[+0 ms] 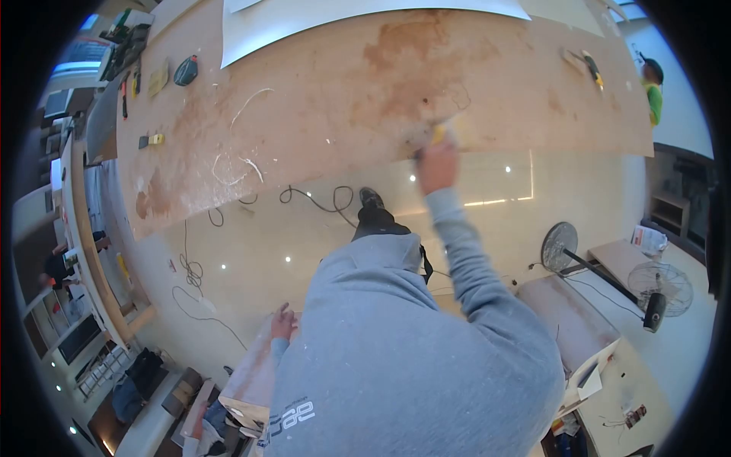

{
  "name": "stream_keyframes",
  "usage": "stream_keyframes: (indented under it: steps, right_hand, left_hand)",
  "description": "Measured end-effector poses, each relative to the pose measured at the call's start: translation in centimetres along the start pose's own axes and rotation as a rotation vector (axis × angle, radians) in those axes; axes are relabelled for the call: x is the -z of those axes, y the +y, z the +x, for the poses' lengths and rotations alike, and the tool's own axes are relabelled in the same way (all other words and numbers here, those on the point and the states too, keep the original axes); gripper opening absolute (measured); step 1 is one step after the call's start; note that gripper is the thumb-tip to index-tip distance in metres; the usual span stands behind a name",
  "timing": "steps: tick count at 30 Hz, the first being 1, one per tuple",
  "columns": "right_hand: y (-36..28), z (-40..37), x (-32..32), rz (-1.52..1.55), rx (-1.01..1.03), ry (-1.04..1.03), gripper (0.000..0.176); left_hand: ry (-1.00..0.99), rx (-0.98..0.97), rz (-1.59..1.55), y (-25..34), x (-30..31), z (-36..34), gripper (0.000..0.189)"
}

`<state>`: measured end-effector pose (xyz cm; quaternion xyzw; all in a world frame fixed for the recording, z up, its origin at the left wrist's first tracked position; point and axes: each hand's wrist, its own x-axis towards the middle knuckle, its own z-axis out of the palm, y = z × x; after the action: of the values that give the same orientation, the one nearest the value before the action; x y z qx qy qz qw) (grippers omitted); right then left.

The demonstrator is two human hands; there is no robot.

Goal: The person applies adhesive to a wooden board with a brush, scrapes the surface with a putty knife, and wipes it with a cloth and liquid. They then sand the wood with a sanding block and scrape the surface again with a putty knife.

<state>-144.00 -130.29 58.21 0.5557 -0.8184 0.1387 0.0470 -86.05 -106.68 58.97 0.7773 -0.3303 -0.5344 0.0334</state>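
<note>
My right hand (pixel 437 165) is stretched over the front edge of a long plywood-coloured tabletop (pixel 304 107), its fingers closed round a small yellow tool (pixel 439 135). Motion blurs the pale front of that tool, so I cannot tell its exact kind. Brown stains and dusty smears mark the surface around it. Low at my left side, my left hand (pixel 284 323) hangs with fingers apart, holding nothing. It overlaps the corner of a wooden box (pixel 247 373) in this view.
A white sheet (pixel 327 19) covers the table's far edge. A yellow-black utility knife (pixel 592 70) lies at right, a tape measure (pixel 186 70) at left. Cables (pixel 192 270) snake over the floor. Behind me on the right stands a pedestal fan (pixel 560 245); another person (pixel 652 90) is beyond the table.
</note>
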Motion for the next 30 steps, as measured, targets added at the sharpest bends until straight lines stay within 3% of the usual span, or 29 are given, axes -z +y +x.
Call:
stream_keyframes:
  steps: [1, 2, 5, 8, 10, 12, 15, 16, 18, 19, 20, 21, 22, 25, 29, 30]
  right_hand:
    - [-4.9, -1.8, 3.9, 0.088, 0.113, -0.261, 0.018]
    - [-8.9, -4.2, 3.8, 0.201, 0.221, -0.233, 0.016]
    - [-15.4, -4.8, 7.3, 1.182, 0.072, -0.628, 0.016]
    - [-13.2, -2.3, 8.3, 1.42, 0.042, -0.297, 0.018]
    - [-6.7, 0.7, 7.8, 0.981, 0.224, -0.042, 0.022]
    - [-2.1, 1.9, 6.4, 0.483, 0.136, 0.212, 0.024]
    - [-0.2, -2.3, 4.3, 0.441, 0.133, -0.023, 0.023]
    - [-0.9, -5.2, 4.3, 0.505, 0.26, -0.236, 0.021]
    - [-4.6, -11.2, 7.8, 1.009, 0.311, -0.568, 0.023]
    - [-5.8, -14.4, 8.7, 1.233, 0.419, -0.686, 0.028]
    - [-6.4, -16.6, 10.3, 1.112, 0.71, -0.687, 0.031]
    - [-6.8, -17.8, 11.8, 1.064, 0.851, -0.716, 0.031]
    - [-6.7, -18.4, 12.7, 1.018, 0.985, -0.747, 0.032]
    - [-5.4, -18.4, 13.1, 0.839, 1.345, -0.735, 0.029]
    - [-2.7, -18.5, 13.8, 0.608, 1.352, -1.021, 0.037]
    - [-1.3, -18.6, 13.4, 0.663, 1.239, -1.047, 0.039]
  left_hand:
    - [0.025, -0.016, 0.019, 0.2, 0.1, 0.9, 0.051]
    - [0.051, -0.04, 0.028, 1.8, -0.2, 1.2, 0.051]
    - [0.102, -0.142, -0.084, 6.4, -1.4, 1.2, 0.05]
    - [0.162, -0.207, -0.161, 5.7, -2.2, -1.9, 0.05]
    - [0.11, -0.227, -0.209, 5.2, -5.3, -2.3, 0.05]
    - [0.04, -0.161, -0.26, 2.6, -7.6, -4.1, 0.05]
    - [-0.13, -0.217, -0.209, 5.0, -13.0, -5.7, 0.051]
    - [-0.181, -0.268, -0.233, 7.4, -14.7, -6.2, 0.052]
    - [-0.334, -0.319, -0.378, 10.8, -17.8, -5.8, 0.063]
    - [-0.489, -0.308, -0.716, 11.6, -19.1, -6.9, 0.064]
    - [-0.644, -0.301, -1.055, 13.1, -20.3, -7.8, 0.066]
    - [-0.797, -0.287, -1.391, 14.8, -21.0, -8.9, 0.068]
    - [-0.635, -0.224, -1.486, 16.3, -21.1, -11.1, 0.07]
    - [-0.7, -0.156, -1.674, 15.7, -21.6, -11.9, 0.05]
    - [-0.299, -0.103, -1.62, 10.0, -23.8, -10.0, 0.034]
    - [-0.206, -0.115, -1.604, 7.3, -24.2, -9.3, 0.031]
